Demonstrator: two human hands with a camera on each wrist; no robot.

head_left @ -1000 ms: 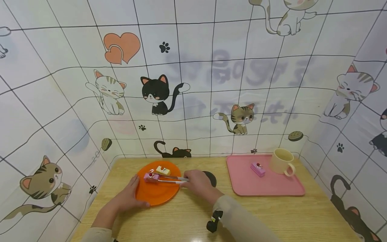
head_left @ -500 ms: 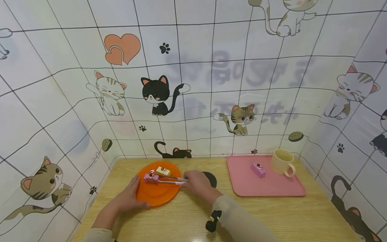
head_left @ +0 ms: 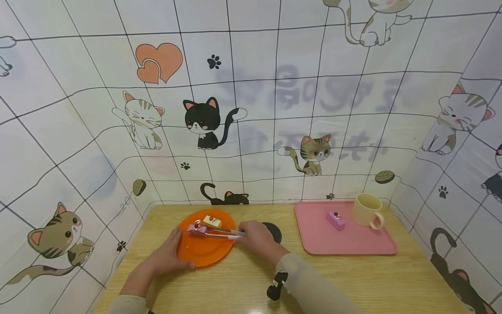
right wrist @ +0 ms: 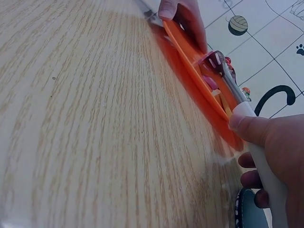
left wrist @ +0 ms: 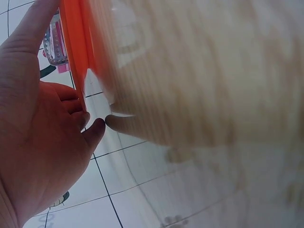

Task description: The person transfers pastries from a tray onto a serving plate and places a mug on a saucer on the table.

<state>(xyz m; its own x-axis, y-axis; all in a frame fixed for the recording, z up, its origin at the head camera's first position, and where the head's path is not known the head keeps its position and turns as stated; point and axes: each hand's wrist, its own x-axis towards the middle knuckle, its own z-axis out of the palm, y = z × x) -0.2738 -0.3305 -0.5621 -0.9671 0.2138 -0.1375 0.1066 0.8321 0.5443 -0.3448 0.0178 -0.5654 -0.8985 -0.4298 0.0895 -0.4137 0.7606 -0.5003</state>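
My left hand (head_left: 166, 257) holds the left rim of an orange plate (head_left: 205, 255), with the thumb at the near edge and the fingers along the side. In my right hand (head_left: 256, 237) is a pair of tongs (head_left: 223, 235) with metal tips and white handles (right wrist: 259, 156). The tips lie at both sides of a pink toy cake slice (head_left: 195, 230) with a red berry on top. Whether they squeeze it cannot be seen. Behind it on the plate sits a cream-yellow toy cake slice (head_left: 212, 221).
On the right, a pink tray (head_left: 321, 242) bears another pink cake slice (head_left: 335, 220) and a pale yellow mug (head_left: 364, 210). A dark round object (head_left: 276, 232) stands just behind my right hand, partly hidden. Cat-print cloth (head_left: 255, 174) encloses the wooden table (head_left: 243, 288).
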